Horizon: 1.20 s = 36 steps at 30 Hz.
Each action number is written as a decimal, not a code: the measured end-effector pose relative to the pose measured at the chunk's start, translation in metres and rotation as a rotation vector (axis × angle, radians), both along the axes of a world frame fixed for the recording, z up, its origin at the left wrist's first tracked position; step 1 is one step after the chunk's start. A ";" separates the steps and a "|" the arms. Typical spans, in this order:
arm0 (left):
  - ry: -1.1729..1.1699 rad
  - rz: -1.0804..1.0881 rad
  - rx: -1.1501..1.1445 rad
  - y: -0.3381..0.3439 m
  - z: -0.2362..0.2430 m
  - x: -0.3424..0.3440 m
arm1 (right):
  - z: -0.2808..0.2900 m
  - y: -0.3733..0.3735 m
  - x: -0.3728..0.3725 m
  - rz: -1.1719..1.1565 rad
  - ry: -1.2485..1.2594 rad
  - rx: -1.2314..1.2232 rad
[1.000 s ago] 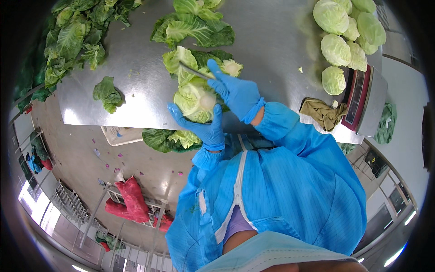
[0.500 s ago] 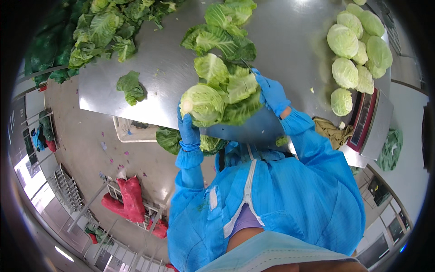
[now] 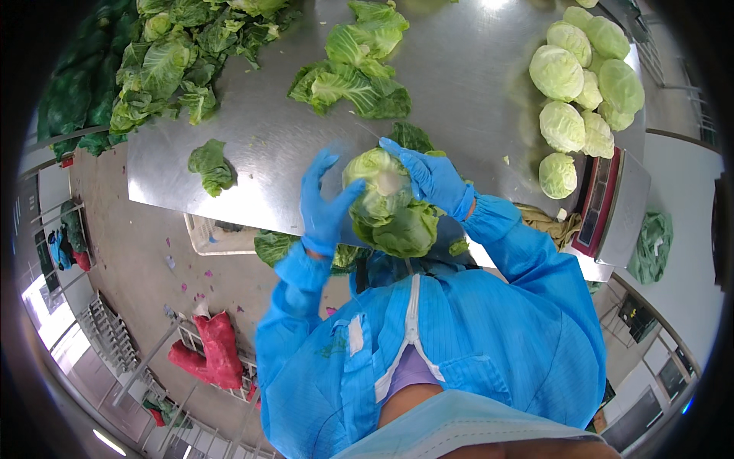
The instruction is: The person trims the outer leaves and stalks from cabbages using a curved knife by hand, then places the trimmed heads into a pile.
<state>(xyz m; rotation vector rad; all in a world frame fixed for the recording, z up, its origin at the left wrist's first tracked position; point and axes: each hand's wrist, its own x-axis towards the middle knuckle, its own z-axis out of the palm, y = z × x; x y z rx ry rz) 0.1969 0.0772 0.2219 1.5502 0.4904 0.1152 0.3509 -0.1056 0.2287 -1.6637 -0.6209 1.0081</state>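
Near the table's front edge a green cabbage point(image 3: 375, 206) rests with its pale stem end turned up and loose outer leaves point(image 3: 405, 233) spread on its near side. My gloved left hand point(image 3: 325, 206) is beside it on the left, fingers apart, the thumb close to the head. On the right, my gloved right hand point(image 3: 436, 182) is closed against the cabbage. A thin blade point(image 3: 370, 131), apparently a knife's, sticks out past its fingertips; the handle is hidden in the hand. Dark leaves point(image 3: 413, 138) lie just behind.
Loose leaves lie on the metal table point(image 3: 459, 84) farther back point(image 3: 348, 80), with a leaf pile point(image 3: 172, 61) at far left. Several trimmed cabbages point(image 3: 562, 126) line the right side, near a red-edged device point(image 3: 596, 203). A white crate point(image 3: 222, 237) stands below the table edge.
The cabbage has turned so its stem end faces up, and leaves now hang toward me. My left hand has come off it and spread; my right hand has moved left and nearer to it.
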 end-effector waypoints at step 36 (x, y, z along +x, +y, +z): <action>-0.021 -0.232 -0.297 0.015 -0.011 0.026 | 0.006 0.018 0.016 0.435 -0.726 -0.144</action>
